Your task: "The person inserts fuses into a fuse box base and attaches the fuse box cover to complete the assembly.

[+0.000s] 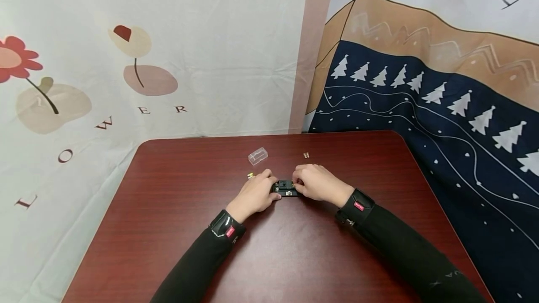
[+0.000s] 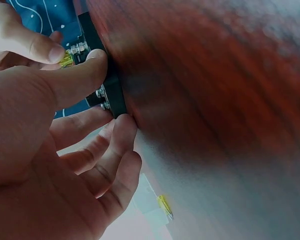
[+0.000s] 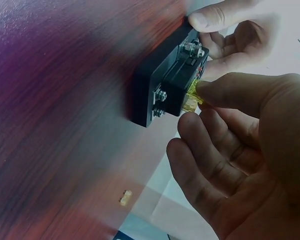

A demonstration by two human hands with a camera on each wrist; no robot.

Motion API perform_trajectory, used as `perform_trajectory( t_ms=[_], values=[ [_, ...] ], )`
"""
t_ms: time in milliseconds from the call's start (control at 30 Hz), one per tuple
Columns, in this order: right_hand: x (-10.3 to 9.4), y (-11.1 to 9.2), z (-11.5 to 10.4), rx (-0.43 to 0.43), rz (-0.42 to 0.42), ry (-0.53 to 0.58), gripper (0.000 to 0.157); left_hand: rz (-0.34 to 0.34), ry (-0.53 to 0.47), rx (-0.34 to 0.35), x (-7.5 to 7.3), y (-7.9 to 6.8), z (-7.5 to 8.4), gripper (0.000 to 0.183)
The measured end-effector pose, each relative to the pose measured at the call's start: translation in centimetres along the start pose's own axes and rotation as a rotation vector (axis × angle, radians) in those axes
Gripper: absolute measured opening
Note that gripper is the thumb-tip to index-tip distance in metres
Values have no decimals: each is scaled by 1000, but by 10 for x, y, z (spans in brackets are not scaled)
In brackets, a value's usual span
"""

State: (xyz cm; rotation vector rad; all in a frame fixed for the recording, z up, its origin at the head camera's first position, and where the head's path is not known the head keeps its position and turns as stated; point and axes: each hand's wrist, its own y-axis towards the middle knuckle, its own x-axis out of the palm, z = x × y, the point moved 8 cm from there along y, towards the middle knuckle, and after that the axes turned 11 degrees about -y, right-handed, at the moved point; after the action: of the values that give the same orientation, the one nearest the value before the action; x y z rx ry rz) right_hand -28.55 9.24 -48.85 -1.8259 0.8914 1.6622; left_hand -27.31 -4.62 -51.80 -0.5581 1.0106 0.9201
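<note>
A black fuse block (image 1: 286,188) with metal screw terminals lies on the table between both hands. At its left end, my left hand (image 1: 254,191) grips the block, thumb along the near side and fingers on the far side. From the other end, my right hand (image 1: 316,182) pinches a yellow blade fuse (image 3: 192,97) between thumb and index finger. The right wrist view places that fuse right at the top face of the block's raised middle. Its other fingers are loosely bent beside the block. In the left wrist view, the left thumb covers part of the block.
Behind the hands stands a clear plastic box (image 1: 258,156). A small yellow fuse (image 1: 250,175) lies just beyond the left hand, and small amber fuses (image 1: 306,155) lie beyond the right. The reddish-brown table (image 1: 189,167) ends at printed curtains.
</note>
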Motion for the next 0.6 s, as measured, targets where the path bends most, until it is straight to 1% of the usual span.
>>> perform_trajectory(
  t_ms=[100, 333, 600],
  values=[
    [1, 0, 0, -3, -4, 2, 6, 2, -2, -2, 1, 0, -1, 46],
    [3, 0, -1, -14, 7, 1, 13, 6, -11, -4, 2, 0, -1, 46],
    [7, 1, 3, -2, -7, 23, 15, 4, -16, -4, 1, 0, -1, 46]
  ],
)
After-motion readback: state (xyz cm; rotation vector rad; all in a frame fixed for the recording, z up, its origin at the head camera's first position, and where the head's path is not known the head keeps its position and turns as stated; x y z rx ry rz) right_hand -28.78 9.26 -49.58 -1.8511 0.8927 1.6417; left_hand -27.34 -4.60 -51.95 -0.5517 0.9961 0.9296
